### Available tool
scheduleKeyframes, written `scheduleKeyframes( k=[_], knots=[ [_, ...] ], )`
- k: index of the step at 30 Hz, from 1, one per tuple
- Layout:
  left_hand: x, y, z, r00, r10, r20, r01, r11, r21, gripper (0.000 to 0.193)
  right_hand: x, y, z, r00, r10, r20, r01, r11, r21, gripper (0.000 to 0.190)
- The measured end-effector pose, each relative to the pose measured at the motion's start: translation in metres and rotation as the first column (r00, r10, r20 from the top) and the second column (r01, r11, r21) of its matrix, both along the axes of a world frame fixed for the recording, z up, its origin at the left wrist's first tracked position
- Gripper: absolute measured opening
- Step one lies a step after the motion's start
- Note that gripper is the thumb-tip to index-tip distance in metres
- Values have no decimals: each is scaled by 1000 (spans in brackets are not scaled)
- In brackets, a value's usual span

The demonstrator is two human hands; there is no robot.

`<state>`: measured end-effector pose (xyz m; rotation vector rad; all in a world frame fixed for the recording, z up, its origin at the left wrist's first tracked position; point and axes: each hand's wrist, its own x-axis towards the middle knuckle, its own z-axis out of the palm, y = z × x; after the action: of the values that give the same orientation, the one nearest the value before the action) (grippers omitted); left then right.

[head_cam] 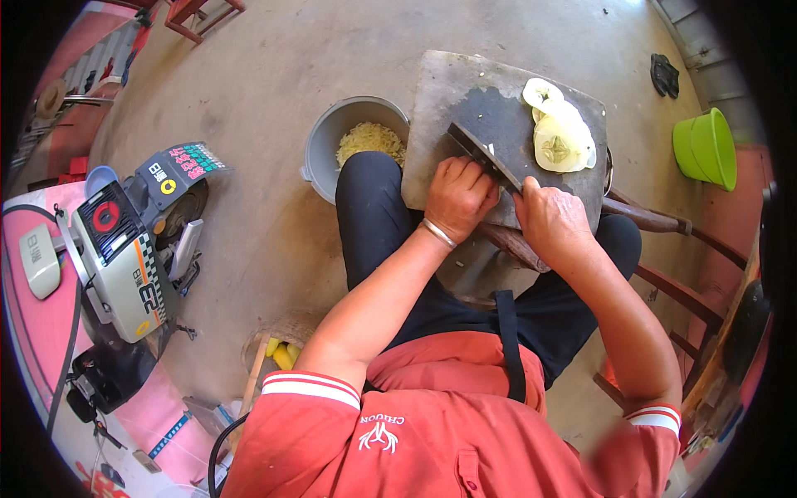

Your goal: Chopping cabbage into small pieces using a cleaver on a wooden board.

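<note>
My right hand [554, 218] grips the handle of a dark-bladed kitchen cleaver [482, 152], its blade set on edge across a worn, partly wet board [436, 93]. Curled on the near part of the board, my left hand [462, 194] has its knuckles close against the blade. Whatever lies under those fingers is hidden. A few thin pale slivers [490, 149] show at the far side of the blade. To the right on the board is a pile of round, pale green vegetable slices [560, 140] with star-shaped seed cores, likely gourd or cucumber.
A grey bucket [320, 149] holding pale shredded vegetable [372, 142] stands left of the board. A wooden chair [679, 292] and green bucket [703, 149] are at right. An electric scooter [124, 274] stands at left. Yellow vegetables [283, 355] lie in a basket near my left elbow.
</note>
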<state>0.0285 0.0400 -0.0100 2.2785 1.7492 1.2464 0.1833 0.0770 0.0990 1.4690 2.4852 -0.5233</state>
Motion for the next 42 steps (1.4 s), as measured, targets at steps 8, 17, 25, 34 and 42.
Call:
scheduleKeyframes(
  k=[8,17,25,34,42],
  knots=[
    [-6,-14,21,1000,-14,25,13,1000,10,17,8,-5,-19,996,-7,-93,16,996,93,25],
    [-7,-11,9,995,-51,-91,52,999,1,12,12,1,-18,993,-2,-120,18,991,133,25],
    [-7,-12,4,999,-32,-39,33,999,28,13,1,-4,16,999,39,-14,-38,998,48,26],
    [-7,-8,4,999,-43,3,43,999,19,14,8,-9,-8,1000,-16,-26,17,998,55,25],
    [-5,-8,3,999,-31,13,30,998,57,16,13,-8,1,997,-43,-71,48,996,72,26]
  ],
)
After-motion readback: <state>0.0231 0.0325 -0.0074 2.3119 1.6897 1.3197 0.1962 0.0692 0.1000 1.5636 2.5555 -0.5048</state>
